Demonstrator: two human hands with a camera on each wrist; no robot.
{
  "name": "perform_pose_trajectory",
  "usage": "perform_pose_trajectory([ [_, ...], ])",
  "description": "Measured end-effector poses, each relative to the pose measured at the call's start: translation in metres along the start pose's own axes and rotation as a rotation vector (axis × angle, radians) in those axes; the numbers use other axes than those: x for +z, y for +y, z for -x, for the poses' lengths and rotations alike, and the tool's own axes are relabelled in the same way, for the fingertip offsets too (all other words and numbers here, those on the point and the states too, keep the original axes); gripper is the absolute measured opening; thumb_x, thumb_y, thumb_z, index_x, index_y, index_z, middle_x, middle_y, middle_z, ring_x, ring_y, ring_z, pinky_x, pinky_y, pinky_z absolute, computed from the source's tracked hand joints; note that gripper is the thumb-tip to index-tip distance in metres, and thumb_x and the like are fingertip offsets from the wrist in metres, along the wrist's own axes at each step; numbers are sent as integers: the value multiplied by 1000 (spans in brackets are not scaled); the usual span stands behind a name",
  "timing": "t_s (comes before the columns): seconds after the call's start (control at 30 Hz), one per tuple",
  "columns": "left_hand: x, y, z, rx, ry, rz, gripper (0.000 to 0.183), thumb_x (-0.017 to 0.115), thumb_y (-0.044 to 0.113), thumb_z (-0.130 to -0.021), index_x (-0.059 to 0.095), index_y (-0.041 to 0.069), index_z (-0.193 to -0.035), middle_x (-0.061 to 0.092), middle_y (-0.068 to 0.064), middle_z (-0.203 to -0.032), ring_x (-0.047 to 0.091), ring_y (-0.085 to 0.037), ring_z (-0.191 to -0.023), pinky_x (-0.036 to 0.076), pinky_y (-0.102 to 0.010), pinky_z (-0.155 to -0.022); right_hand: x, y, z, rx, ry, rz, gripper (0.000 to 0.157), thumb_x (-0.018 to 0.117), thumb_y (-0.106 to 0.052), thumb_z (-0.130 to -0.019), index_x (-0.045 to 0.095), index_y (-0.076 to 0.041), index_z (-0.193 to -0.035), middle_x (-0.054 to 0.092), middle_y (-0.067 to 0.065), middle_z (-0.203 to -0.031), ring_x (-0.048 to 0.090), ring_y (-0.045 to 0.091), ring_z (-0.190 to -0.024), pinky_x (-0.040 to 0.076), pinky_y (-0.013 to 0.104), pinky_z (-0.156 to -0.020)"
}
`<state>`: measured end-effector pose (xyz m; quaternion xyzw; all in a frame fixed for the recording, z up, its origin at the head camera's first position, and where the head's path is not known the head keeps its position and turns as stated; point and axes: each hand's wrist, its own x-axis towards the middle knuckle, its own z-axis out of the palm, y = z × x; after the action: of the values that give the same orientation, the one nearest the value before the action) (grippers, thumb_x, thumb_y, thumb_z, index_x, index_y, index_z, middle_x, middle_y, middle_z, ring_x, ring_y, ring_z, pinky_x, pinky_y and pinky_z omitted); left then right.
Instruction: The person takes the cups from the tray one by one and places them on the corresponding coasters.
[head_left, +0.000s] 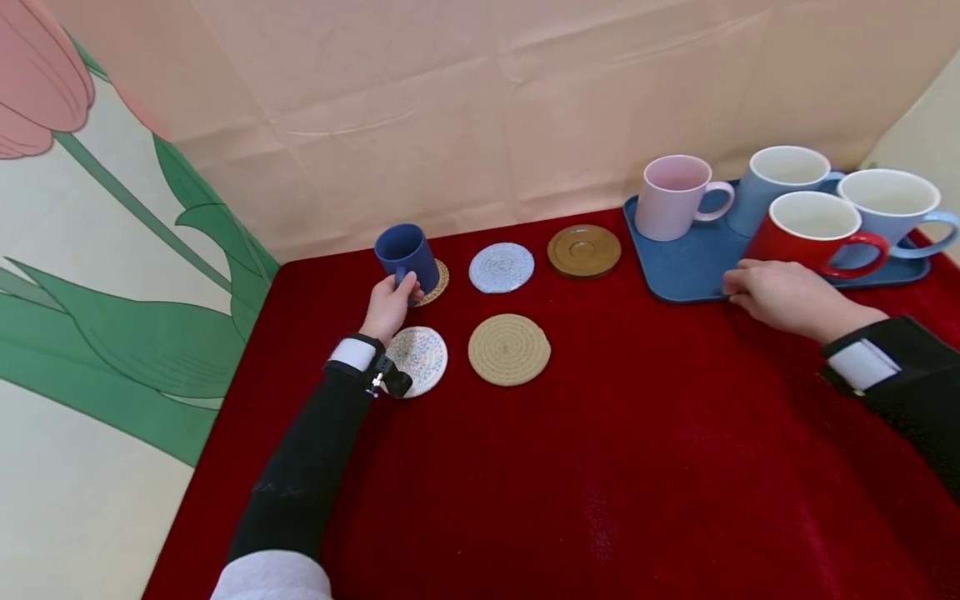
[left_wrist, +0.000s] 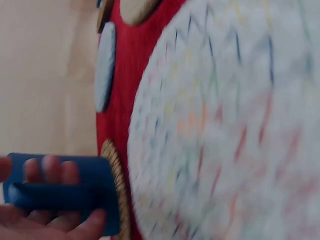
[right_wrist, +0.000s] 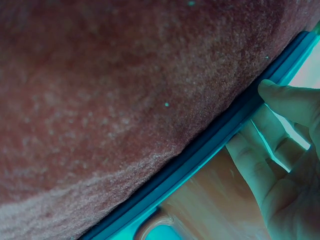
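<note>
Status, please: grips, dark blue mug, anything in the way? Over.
Left grip holding dark blue mug by its handle. Right grip pinching tray's front edge. Mug upright on woven coaster. No obstruction seen around it.

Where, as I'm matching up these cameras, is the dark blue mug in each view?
Head: the dark blue mug is left of centre, the left hand at its handle.
Left wrist: lower left corner, its rim toward the left edge.
Right wrist: not in it.
Shared landmark: the velvety red tablecloth, in all three views.

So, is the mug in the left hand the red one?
No, in the head view the left hand holds a dark blue mug.
</note>
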<state>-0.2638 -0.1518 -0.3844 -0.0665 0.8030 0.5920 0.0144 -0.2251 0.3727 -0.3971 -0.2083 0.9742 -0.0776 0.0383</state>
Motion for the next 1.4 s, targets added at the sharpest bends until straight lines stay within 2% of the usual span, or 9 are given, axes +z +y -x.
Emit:
perform_pose_trajectory([
  [0.13, -13, 6, 4, 20, -129, -248, 41, 48, 27, -109, 58, -10, -120, 64, -26, -120, 58, -34, -116, 42, -41, -105, 0, 0, 0, 7, -8, 1, 26, 81, 0, -81, 71, 1, -106, 66, 10, -93, 62, 26, -84, 57, 54, -77],
  [0.27, -24, 13, 10, 65, -191, -517, 42, 48, 31, -108, 55, -7, -123, 63, -22, -112, 58, -32, -100, 46, -36, -86, 0, 0, 0, 4, -13, 7, 25, 81, 0, -81, 71, 1, -104, 66, 9, -92, 61, 25, -83, 57, 54, -76],
  [0.43, -28, 26, 22, 177, -67, -762, 38, 53, 32, -106, 60, -5, -110, 59, -15, -86, 55, -27, -74, 42, -34, -64, 0, 0, 0, -5, -2, 5, 25, 81, 0, -81, 71, 1, -104, 66, 9, -92, 61, 25, -84, 57, 54, -77],
  [0.6, -19, 40, 33, 300, 44, -820, 35, 58, 33, -104, 61, -2, -108, 63, -16, -87, 60, -30, -74, 50, -42, -66, 0, 1, 1, -8, -1, 10, 25, 81, 0, -82, 71, 1, -105, 66, 10, -93, 61, 26, -84, 57, 54, -77],
  [0.7, -6, 44, 39, 352, -69, -784, 33, 60, 32, -103, 61, 0, -113, 67, -16, -95, 63, -29, -82, 54, -43, -74, 1, 2, 1, -8, 3, 8, 25, 81, 0, -82, 72, 1, -105, 66, 10, -93, 62, 26, -84, 57, 54, -77],
  [0.83, 15, 40, 43, 417, -344, -796, 33, 61, 30, -103, 63, 1, -120, 68, -16, -113, 64, -29, -100, 54, -41, -90, 2, 1, 1, -9, 13, 6, 24, 80, 0, -82, 71, 1, -104, 65, 9, -92, 61, 25, -83, 57, 53, -76],
  [0.97, 32, 30, 38, 412, -534, -861, 40, 60, 30, -104, 59, -1, -129, 62, -18, -128, 60, -30, -116, 49, -41, -101, 2, 2, 0, -6, 16, 7, 20, 80, -1, -83, 71, -1, -101, 64, 9, -90, 60, 25, -82, 56, 53, -76],
  [1.23, 41, 12, 22, 275, -600, -972, 62, 52, 40, -106, 40, 2, -154, 37, -22, -157, 35, -35, -145, 32, -45, -118, -11, -10, -12, 52, -73, -78, 17, 76, -11, -89, 71, -1, -102, 68, 4, -85, 61, 19, -75, 57, 49, -74],
  [1.4, 37, 8, 19, 259, -664, -992, 64, 49, 41, -107, 38, 1, -155, 28, -24, -161, 27, -39, -149, 26, -47, -120, -24, -26, -26, 76, 26, -133, 33, 72, -14, -94, 64, 8, -117, 68, 25, -104, 66, 39, -91, 53, 59, -86],
])
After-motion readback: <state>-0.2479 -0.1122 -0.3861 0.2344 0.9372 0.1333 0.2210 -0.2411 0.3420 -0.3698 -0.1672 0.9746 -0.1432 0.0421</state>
